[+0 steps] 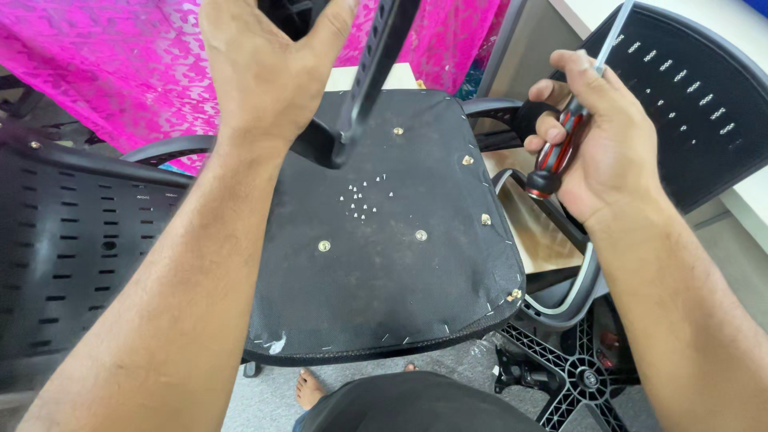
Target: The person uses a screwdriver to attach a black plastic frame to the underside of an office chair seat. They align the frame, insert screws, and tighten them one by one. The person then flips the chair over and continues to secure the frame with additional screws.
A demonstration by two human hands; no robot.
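Seat pan (384,264), black and upturned, lies centre with brass inserts and a cluster of small staples showing. Left hand (260,68) grips the black perforated backrest bracket (372,64) standing at the far edge. Right hand (596,132), right of the seat, clenches a red-and-black screwdriver (560,148), shaft pointing up. Pink fabric (120,64) far left.

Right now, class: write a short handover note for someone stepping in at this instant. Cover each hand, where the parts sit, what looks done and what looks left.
Left hand: holds the black backrest bracket upright against the upturned seat base.
Right hand: grips a red-and-black screwdriver, tip up, away from the seat.
Parts: small screws lie loose on the seat base; the star-shaped chair base lies on the floor, right.
Done: cannot tell.
Left: no screw visibly joins the bracket yet.
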